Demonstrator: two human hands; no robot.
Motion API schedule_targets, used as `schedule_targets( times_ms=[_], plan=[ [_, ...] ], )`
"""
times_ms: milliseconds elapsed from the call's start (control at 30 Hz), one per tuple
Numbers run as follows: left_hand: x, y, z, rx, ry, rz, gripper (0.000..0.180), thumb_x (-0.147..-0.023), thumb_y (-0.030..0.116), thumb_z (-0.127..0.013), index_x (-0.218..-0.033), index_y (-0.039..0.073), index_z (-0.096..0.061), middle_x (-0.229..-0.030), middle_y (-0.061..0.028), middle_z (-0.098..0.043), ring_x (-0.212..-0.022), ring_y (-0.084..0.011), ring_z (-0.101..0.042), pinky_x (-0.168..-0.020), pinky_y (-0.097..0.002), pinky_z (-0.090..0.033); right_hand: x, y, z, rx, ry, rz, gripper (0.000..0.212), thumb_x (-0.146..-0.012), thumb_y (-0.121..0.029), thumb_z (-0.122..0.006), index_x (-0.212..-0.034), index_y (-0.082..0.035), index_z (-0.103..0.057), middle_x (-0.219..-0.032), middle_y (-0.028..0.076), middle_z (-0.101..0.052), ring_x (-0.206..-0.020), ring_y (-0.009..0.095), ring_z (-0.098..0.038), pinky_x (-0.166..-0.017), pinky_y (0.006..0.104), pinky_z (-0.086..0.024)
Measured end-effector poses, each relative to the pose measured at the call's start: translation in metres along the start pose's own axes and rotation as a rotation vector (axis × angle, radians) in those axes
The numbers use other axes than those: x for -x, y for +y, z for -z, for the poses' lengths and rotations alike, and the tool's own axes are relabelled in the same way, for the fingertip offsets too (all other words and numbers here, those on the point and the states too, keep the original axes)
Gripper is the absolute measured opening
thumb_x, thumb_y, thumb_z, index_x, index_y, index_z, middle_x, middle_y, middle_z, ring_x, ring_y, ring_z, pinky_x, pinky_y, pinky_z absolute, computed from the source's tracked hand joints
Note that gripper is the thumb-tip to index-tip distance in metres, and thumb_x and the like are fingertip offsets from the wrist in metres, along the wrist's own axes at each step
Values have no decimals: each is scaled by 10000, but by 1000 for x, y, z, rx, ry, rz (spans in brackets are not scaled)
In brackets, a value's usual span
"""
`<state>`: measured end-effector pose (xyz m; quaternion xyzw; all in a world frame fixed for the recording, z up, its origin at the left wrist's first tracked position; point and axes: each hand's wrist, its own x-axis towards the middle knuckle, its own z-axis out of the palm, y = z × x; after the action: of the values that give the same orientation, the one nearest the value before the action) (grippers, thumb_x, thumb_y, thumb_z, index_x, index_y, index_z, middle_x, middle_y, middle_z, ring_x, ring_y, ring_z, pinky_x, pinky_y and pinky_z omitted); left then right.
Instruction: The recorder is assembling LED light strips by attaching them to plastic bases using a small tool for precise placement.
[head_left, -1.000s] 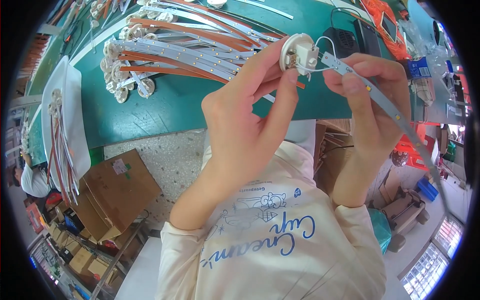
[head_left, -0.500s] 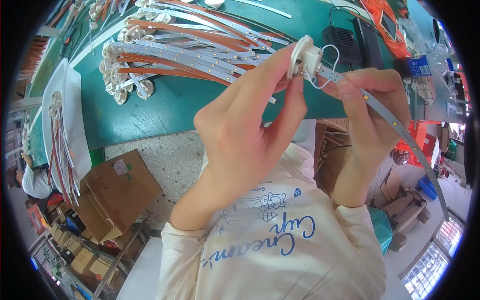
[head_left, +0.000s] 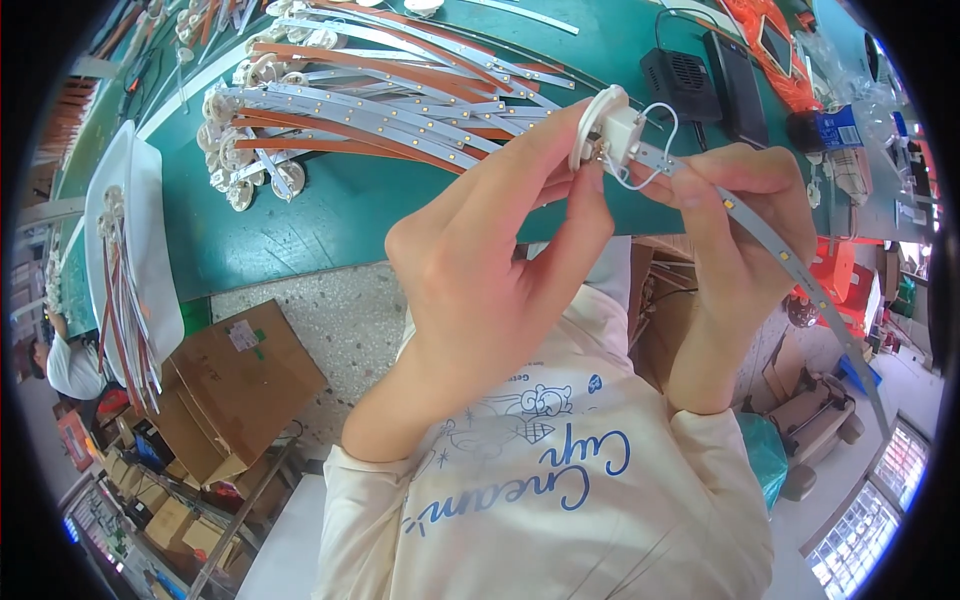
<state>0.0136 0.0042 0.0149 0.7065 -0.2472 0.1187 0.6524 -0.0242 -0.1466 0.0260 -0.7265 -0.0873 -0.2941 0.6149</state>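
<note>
My left hand (head_left: pixel 500 240) pinches a round white lamp end cap (head_left: pixel 597 128) by its rim, above the near edge of the bench. A white block on the cap's inner side carries thin white wires (head_left: pixel 672 112) that loop to an LED strip (head_left: pixel 775 245). Between thumb and fingers, my right hand (head_left: pixel 745 210) grips this strip close to the cap. The strip's free length curves down to the right. Behind my left hand lies a pile of LED strips (head_left: pixel 375 112), white and orange-brown, many with round white caps at their left ends.
On the green bench (head_left: pixel 250 235) stand a black adapter (head_left: pixel 680 85) and a dark box (head_left: pixel 735 88), near an orange bag (head_left: pixel 765 20). A white tray (head_left: pixel 150 240) with more strips sits left. Below are a cardboard box (head_left: pixel 245 375) and another person's sleeve (head_left: pixel 75 368).
The cap has shifted slightly down and left in my left hand, with the wire loop moving along. The strip's free end has swung a little left. Both hands keep their grip.
</note>
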Motion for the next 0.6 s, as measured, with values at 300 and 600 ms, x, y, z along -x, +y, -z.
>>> schedule_targets(
  times_ms=[300, 600],
  plan=[
    [1, -15, -4, -197, 110, -207, 367, -629, -73, -652, -988, -7, -611, -699, -94, -623, -521, -152, -576, -491, -217, -460, 2, 1, -5, 77, 15, -33, 108, -722, 78, -630, -805, 56, -564, -758, 103, -617, -683, 97, -598, -560, 166, -447],
    [4, -5, 1, -215, 101, -253, 338, -645, -106, -637, -977, -59, -597, -797, -123, -633, -645, -158, -601, -592, -237, -483, 4, 8, -5, -15, 28, 69, 137, -726, 86, -625, -840, 64, -553, -790, 127, -613, -693, 130, -612, -564, 190, -461]
  ],
)
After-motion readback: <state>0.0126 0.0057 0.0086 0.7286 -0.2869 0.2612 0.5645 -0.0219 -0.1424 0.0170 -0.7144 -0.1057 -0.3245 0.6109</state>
